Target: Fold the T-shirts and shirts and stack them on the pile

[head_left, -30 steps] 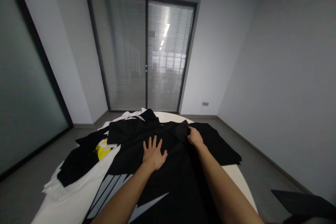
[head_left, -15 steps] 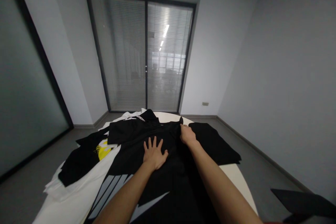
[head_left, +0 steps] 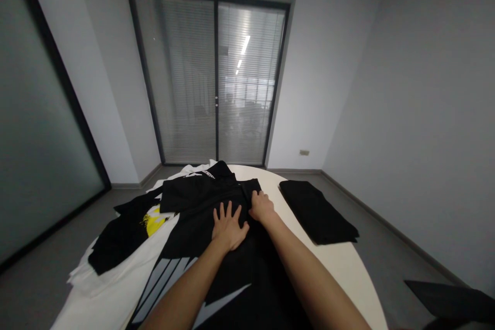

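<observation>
"What lies furthest left?"

"White garments [head_left: 104,296], heaped so that they hide the left edge of the table [head_left: 350,278]. A dark garment [head_left: 119,240] lies rumpled on them, a yellow print [head_left: 154,223] just beside it."

"And next?"

"The black shirt [head_left: 236,268], spread lengthwise over the middle of the table from the near side almost to the far edge. Its left sleeve overlaps the pile, and a grey print [head_left: 166,278] shows near the left forearm."

"How is the left hand [head_left: 229,228] set?"

"Palm down on the shirt's upper middle, fingers fanned wide and pointing to the far edge, thumb out to the right. The forearm comes in from the near side."

"The right hand [head_left: 263,207]?"

"Just right of it and a little further off, at the shirt's far right part. Its fingers are curled narrow, gripping a turned-over layer of cloth; the wrist bends inward and the forearm slants in from the near right. That arm hides much of the shirt's right side."

"Any room there?"

"A pale strip of tabletop runs from the far edge down between the shirt and some folded black clothes [head_left: 315,211]. Those reach the curved right edge, and bare surface continues nearer, beside the right forearm."
</observation>
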Tool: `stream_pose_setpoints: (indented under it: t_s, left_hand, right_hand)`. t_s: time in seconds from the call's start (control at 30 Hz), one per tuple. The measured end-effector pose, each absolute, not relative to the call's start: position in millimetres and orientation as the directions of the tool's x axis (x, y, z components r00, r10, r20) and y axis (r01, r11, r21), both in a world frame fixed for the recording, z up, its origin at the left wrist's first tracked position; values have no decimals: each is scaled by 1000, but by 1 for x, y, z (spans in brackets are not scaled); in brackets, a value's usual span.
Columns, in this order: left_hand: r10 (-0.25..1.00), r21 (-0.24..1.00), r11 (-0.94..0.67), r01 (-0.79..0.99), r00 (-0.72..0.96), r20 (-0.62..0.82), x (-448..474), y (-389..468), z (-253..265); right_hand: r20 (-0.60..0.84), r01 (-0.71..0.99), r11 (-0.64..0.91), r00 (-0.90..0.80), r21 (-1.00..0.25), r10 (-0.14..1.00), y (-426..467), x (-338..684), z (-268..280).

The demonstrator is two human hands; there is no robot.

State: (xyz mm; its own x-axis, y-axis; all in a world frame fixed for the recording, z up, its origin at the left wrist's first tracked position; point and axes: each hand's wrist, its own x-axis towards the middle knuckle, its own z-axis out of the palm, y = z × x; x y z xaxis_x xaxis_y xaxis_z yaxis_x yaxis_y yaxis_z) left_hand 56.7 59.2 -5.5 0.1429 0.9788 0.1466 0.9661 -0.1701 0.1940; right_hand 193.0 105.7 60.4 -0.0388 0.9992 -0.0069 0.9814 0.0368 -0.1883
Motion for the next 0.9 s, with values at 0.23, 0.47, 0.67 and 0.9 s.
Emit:
stream_pose_setpoints:
  t_s: [0.23, 0.47, 0.67, 0.9]
  left_hand:
    - [980, 204, -164, 965, 135, 149, 58, 58, -3]
    - [981, 192, -161, 968, 136, 137, 58, 60, -5]
    - [969, 161, -173, 972, 139, 205, 58, 57, -3]
    - [915, 113, -350, 930, 314, 254, 72, 42, 18]
  right_hand:
    - [-70, 968, -8, -9, -249, 998, 109, 203, 65]
    - [-22, 888, 239, -269, -394, 963, 111, 218, 64]
    - [-20, 854, 374, -409, -361, 913, 106, 240, 53]
    - [11, 803, 486, -515, -346, 857, 108, 257, 31]
